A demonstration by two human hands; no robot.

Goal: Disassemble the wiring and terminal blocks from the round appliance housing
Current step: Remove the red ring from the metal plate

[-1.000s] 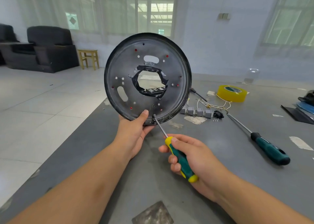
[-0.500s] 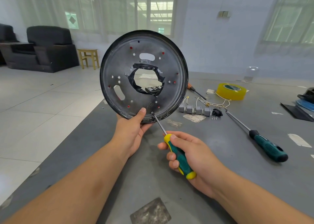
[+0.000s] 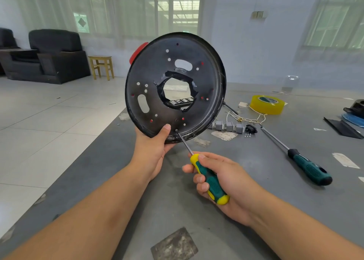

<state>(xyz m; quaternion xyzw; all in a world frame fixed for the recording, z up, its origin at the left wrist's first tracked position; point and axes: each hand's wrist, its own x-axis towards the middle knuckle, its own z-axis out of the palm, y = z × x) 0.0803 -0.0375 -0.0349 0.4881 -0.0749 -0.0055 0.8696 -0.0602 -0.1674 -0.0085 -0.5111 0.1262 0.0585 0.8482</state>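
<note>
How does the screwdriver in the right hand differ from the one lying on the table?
The held screwdriver has a short shaft and a green handle with yellow ends; the table screwdriver has a longer shaft and a green and black handle. The right hand sets the held one's tip against the round housing; the other lies flat, untouched. Both have bare metal shafts.

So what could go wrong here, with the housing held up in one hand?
1. The housing is held in the air by the left hand at its lower edge only, so screwdriver pressure could tip it.
2. The tip sits beside the left thumb; a slip could jab it.
3. A freed screw could drop and get lost.
</note>
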